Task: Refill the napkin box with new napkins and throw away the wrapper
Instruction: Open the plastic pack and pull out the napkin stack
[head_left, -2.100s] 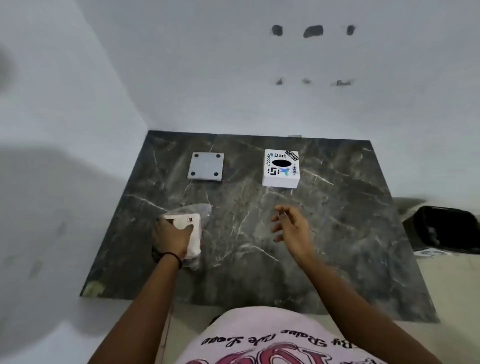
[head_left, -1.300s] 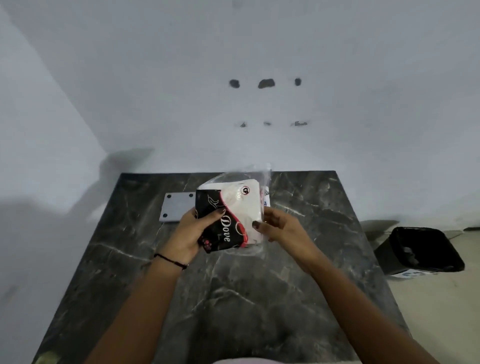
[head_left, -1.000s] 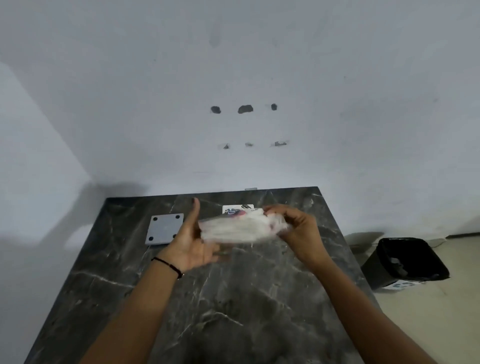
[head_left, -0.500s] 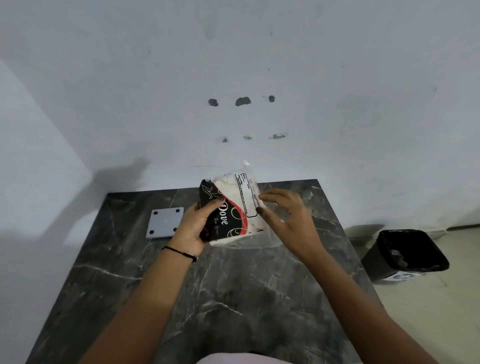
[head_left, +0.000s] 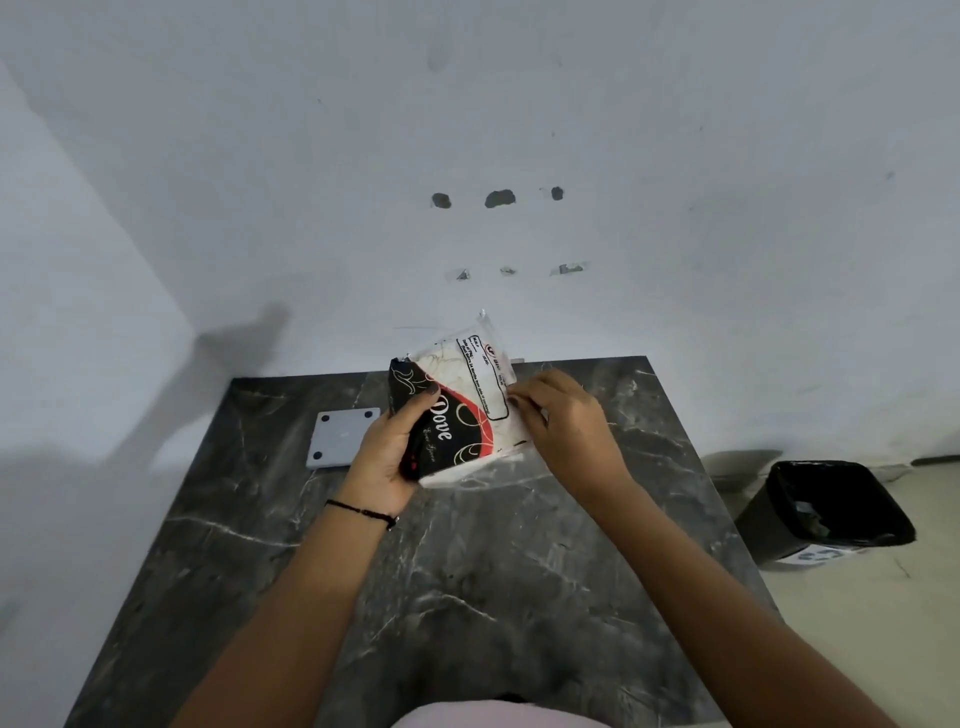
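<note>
A pack of white napkins (head_left: 457, 410) in a clear wrapper with a black and red "Dove" label is held up above the far middle of the dark marble table (head_left: 467, 597). My left hand (head_left: 387, 452) grips its left side, thumb across the label. My right hand (head_left: 563, 423) pinches the wrapper at the pack's right edge. The white napkin box is hidden behind the pack and my hands.
A grey square plate (head_left: 340, 436) with corner holes lies on the table's far left. A black bin (head_left: 826, 512) with a black liner stands on the floor to the right of the table. White walls close the back and left.
My left hand lifted the pack off the table and both hands turned it over in the air. It now stands label-up, and my right hand has closed on the wrapper's right edge.
</note>
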